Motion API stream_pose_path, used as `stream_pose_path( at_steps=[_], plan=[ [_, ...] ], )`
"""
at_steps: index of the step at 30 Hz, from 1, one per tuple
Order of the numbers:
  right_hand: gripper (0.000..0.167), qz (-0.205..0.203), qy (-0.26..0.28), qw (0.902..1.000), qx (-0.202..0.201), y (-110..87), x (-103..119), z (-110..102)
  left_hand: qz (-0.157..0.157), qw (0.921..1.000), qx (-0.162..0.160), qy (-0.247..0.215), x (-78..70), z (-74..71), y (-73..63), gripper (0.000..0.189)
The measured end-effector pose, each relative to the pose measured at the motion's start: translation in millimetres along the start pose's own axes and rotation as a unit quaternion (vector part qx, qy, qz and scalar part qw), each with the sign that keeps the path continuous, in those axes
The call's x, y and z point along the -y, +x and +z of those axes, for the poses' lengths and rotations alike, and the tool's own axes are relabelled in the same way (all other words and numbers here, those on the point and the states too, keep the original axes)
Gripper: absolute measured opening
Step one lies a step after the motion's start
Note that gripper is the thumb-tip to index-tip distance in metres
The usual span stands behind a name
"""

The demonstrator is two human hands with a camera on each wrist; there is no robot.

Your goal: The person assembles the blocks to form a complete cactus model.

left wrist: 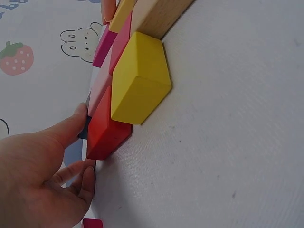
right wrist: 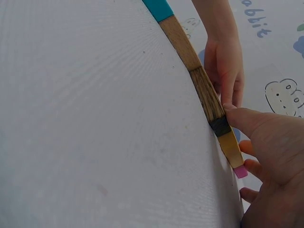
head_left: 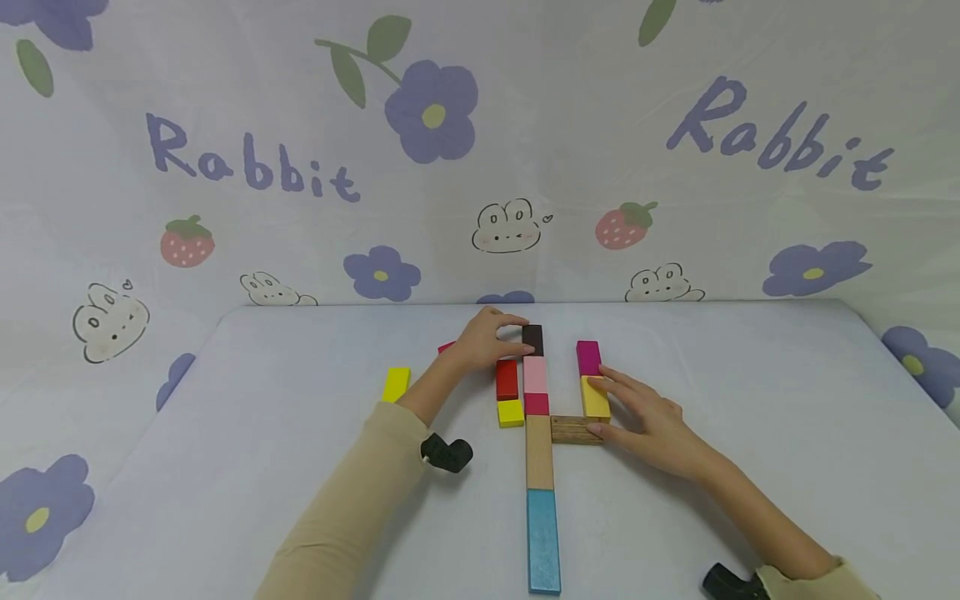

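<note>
My left hand [head_left: 477,340] pinches a black block [head_left: 532,340] at the far end of a row of blocks. Nearer in that row lie a pink block [head_left: 535,375], a crimson block [head_left: 536,404], a light wooden block [head_left: 539,452] and a long blue block [head_left: 543,542]. My right hand [head_left: 656,422] has its fingers fairly straight against a pale yellow block [head_left: 596,398], its thumb at the end of a dark brown wooden block [head_left: 573,430]. Beyond the pale yellow block sits a magenta block [head_left: 588,358]. In the left wrist view, the left thumb meets the black block, mostly hidden behind a red block [left wrist: 107,135].
A small bright yellow block [head_left: 511,413] stands with the red block just left of the row. Farther left is another yellow block [head_left: 397,384], and a red one [head_left: 446,347] is partly behind the left hand. A patterned cloth hangs behind the white table [head_left: 247,400].
</note>
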State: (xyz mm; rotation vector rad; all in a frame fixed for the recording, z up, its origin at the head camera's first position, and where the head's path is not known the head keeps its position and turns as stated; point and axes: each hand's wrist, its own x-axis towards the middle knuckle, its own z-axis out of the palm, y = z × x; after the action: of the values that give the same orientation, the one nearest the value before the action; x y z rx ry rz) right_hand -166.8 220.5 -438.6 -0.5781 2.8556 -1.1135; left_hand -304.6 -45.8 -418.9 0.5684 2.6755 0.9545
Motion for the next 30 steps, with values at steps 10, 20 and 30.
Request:
stream_pose_path(
  at_steps=[10, 20, 30],
  plan=[
    [0.065, 0.000, -0.002, 1.0000, -0.001, 0.7, 0, -1, 0.010, 0.9999, -0.005, -0.001, 2.4, 1.0, -0.7, 0.057],
    [0.064, -0.009, 0.001, 1.0000, -0.003, 0.1, 0, -1, 0.013, 0.9928, -0.051, -0.107, 0.7, 2.5, -20.1, 0.056],
    [0.064, -0.009, -0.004, 0.9999, -0.004, -0.4, 0, 0, 0.003, 0.9773, -0.129, -0.168, -5.3, 8.0, -59.3, 0.045]
  ],
)
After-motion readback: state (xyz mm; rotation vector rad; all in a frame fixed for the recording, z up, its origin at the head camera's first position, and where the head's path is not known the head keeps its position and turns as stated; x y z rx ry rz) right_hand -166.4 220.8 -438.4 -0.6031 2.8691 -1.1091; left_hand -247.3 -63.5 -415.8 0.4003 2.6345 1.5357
